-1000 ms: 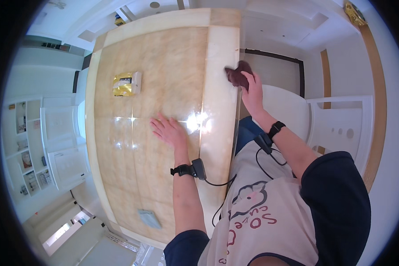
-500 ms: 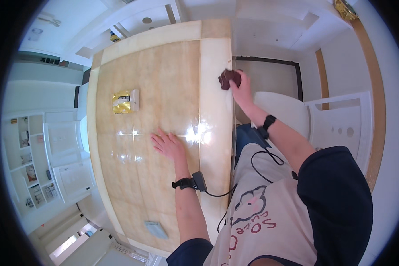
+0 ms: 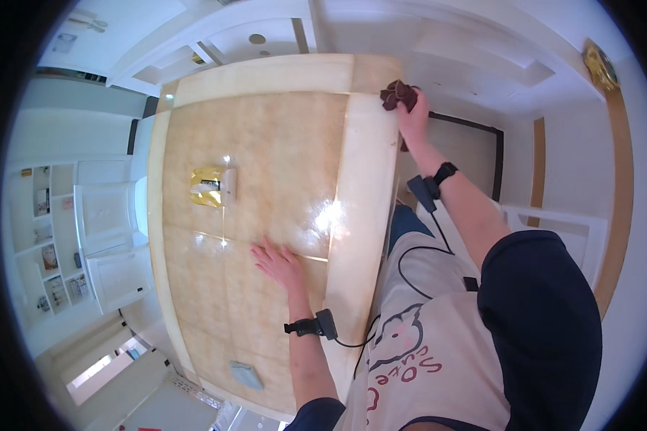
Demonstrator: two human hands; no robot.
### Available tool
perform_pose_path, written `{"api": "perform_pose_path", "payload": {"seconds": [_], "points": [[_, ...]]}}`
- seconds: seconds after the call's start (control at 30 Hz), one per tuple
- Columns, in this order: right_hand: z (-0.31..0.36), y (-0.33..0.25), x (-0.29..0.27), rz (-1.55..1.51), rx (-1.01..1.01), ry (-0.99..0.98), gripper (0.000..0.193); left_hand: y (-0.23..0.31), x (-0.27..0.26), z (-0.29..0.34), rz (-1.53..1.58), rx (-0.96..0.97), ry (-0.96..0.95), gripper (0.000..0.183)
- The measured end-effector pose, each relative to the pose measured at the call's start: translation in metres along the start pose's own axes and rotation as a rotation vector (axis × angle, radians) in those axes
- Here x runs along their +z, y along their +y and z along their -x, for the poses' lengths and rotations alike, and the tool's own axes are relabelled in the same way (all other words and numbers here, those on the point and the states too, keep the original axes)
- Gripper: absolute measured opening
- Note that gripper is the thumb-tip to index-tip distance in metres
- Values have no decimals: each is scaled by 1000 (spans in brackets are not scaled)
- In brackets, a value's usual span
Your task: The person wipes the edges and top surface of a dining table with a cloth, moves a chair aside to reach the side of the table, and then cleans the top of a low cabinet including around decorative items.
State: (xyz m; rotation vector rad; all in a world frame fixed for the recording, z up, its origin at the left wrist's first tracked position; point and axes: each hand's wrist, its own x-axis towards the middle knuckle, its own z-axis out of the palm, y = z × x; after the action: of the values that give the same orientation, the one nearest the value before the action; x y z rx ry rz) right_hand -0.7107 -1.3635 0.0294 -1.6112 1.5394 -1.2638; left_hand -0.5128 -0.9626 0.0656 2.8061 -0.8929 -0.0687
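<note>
Glossy tabletop [image 3: 266, 136] underlies spread left fingers [image 3: 270, 263], while right fingers [image 3: 418, 105] pinch crumpled brown cloth [image 3: 397, 94].

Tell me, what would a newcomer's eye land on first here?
Probably the big glossy tan table with its cream border, filling the middle of the view. Next comes the crumpled dark brown cloth in the right hand, at the table's upper right corner. The shiny gold packet also stands out on the tabletop, up and left of the spread left hand.
</note>
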Motion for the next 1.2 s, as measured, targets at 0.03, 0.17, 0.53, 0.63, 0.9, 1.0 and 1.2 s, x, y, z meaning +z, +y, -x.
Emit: {"api": "perform_pose_path", "payload": {"seconds": [0.03, 0.17, 0.53, 0.63, 0.9, 1.0, 1.2], "points": [[-20, 1, 2, 15, -15, -17, 49, 10, -1, -4, -8, -11, -15, 60], [-46, -18, 9, 138, -329, -157, 49, 64, 0, -39, 101, 198, 21, 61], [-67, -45, 42, 255, -471, -388, 49, 146, 15, -150, 209, 203, 37, 61], [-57, -67, 52, 201, -689, -615, 46, 129, 19, -162, 117, 86, 8, 60], [-94, -83, 107, 175, -392, -345, 36, 108, 30, -188, 37, -67, 10, 60], [-47, -100, 128, 98, -636, -572, 36, 120, 33, -188, -16, -106, 34, 61], [-54, -122, 162, 7, -717, -782, 43, 127, 28, -183, -26, -119, 97, 60]]}}
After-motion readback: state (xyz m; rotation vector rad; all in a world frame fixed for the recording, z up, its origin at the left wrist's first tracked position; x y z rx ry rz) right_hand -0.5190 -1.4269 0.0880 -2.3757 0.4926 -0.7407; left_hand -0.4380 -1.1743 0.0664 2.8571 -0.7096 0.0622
